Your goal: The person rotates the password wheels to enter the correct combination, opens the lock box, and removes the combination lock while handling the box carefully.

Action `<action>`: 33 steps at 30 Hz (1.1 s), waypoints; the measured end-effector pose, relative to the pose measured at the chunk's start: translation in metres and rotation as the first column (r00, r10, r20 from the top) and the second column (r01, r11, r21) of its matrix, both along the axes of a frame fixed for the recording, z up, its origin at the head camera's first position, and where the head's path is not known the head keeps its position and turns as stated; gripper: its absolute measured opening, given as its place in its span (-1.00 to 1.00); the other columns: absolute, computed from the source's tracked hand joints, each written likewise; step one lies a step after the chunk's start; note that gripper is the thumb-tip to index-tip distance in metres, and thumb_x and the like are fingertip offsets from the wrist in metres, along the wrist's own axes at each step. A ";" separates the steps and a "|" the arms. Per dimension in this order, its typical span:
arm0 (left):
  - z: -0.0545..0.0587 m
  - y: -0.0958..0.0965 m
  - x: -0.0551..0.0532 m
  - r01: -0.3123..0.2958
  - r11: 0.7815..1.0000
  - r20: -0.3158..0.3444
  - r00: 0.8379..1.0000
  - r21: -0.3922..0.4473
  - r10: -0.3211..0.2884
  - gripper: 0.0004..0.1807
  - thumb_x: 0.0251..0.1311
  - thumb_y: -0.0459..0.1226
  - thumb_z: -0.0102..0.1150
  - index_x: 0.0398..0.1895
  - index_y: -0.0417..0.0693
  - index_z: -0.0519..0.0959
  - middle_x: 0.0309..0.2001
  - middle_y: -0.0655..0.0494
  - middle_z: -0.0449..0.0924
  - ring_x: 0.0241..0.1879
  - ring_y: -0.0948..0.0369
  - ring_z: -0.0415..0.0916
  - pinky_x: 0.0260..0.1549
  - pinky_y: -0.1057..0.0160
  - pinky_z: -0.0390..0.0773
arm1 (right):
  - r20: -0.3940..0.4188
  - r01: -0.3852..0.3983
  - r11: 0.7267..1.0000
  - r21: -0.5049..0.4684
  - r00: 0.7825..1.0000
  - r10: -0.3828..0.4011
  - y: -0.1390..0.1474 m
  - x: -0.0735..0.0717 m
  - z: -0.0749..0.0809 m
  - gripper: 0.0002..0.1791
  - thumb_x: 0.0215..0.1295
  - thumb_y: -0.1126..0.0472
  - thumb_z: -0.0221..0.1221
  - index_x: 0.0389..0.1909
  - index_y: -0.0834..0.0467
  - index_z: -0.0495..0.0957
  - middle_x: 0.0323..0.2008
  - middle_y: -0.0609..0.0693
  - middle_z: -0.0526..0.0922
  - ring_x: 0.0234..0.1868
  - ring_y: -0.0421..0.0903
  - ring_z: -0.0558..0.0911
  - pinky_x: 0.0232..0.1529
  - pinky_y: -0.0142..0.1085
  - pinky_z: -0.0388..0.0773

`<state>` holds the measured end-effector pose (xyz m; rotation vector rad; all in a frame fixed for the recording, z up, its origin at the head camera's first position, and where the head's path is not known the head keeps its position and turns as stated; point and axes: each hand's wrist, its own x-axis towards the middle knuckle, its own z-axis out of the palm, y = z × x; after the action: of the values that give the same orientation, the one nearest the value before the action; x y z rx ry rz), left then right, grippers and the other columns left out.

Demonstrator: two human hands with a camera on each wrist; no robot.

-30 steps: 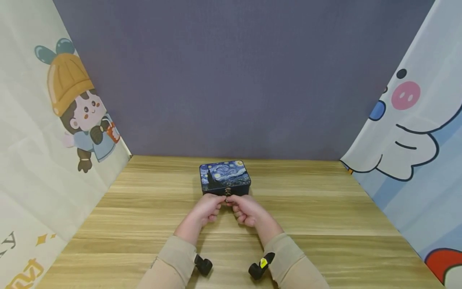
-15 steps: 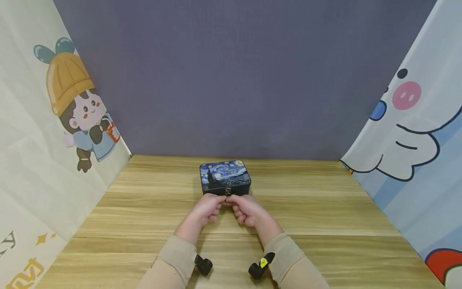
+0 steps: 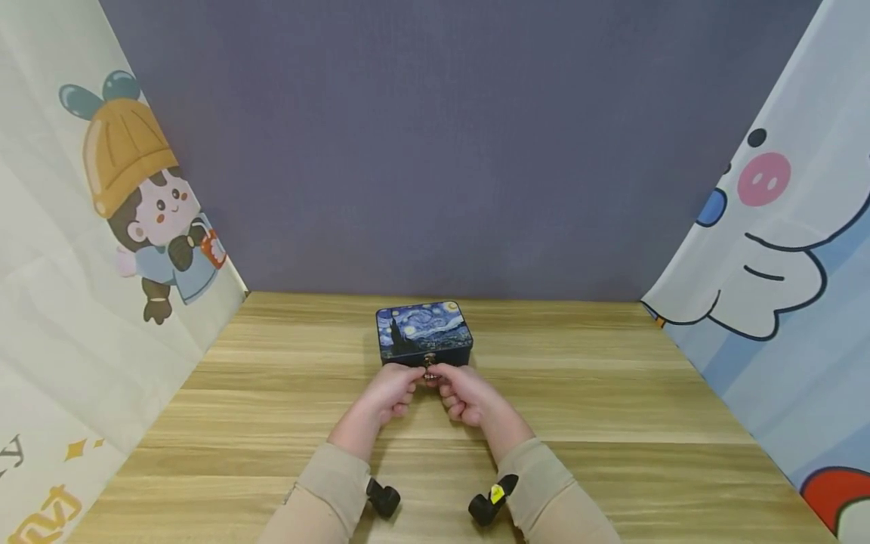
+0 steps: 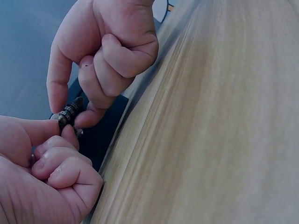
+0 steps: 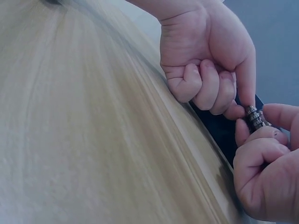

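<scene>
A small tin box (image 3: 424, 330) with a swirling blue night-sky picture on its lid sits closed on the table. At its front clasp (image 3: 430, 358) hangs a small brass-coloured combination padlock (image 4: 70, 112) with rows of numbered dials. My left hand (image 3: 390, 393) pinches one end of the padlock between thumb and index finger. From the other side my right hand (image 3: 467, 394) pinches it too, its thumb on the dials (image 5: 255, 119). The other fingers of both hands are curled into the palms. Part of the padlock is hidden by the fingertips.
The wood-grain table (image 3: 578, 393) stretches around the box, with a grey-blue wall panel (image 3: 435, 151) behind it. Cartoon-printed curtains hang at the left (image 3: 54, 302) and right (image 3: 816, 302). Black wrist cameras (image 3: 384, 500) sit at both cuffs.
My right thumb has lifted slightly, and more of the padlock's dials show between the two thumbs. Box and forearms stay in place.
</scene>
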<state>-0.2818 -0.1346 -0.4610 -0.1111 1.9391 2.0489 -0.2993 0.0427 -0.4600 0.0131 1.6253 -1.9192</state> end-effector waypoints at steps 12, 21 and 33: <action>-0.001 0.000 -0.002 -0.019 1.000 0.016 1.000 0.000 0.019 -0.72 0.46 -0.22 0.05 -0.27 -0.31 0.48 -0.66 0.25 0.12 -0.74 0.35 -0.04 -0.78 0.39 0.02 | 0.049 -0.004 0.998 -0.063 0.999 0.007 0.008 -0.006 -0.001 -0.41 0.45 -0.11 0.13 0.05 0.40 0.46 -0.71 -0.26 0.10 -0.78 -0.40 0.08 -0.78 -0.55 -0.01; -0.001 0.000 -0.002 -0.017 1.000 0.019 1.000 0.015 0.017 -0.73 0.47 -0.22 0.05 -0.28 -0.32 0.47 -0.66 0.25 0.12 -0.74 0.36 -0.05 -0.78 0.40 0.01 | 0.047 -0.018 0.998 -0.060 0.999 0.021 0.010 -0.005 0.000 -0.40 0.45 -0.11 0.13 0.07 0.41 0.44 -0.71 -0.26 0.10 -0.77 -0.39 0.07 -0.77 -0.55 -0.02; 0.002 0.000 0.000 -0.002 1.000 0.028 1.000 0.019 0.001 -0.72 0.48 -0.22 0.04 -0.23 -0.33 0.47 -0.67 0.25 0.09 -0.74 0.35 -0.06 -0.77 0.39 0.01 | 0.024 0.002 0.999 -0.036 1.000 -0.001 0.002 -0.001 -0.002 -0.61 0.39 0.00 0.22 -0.20 0.30 0.46 -0.74 -0.23 0.13 -0.78 -0.36 0.10 -0.77 -0.51 0.00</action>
<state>-0.2823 -0.1342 -0.4585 -0.1366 1.9029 2.0551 -0.3006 0.0446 -0.4620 0.0229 1.5754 -1.9418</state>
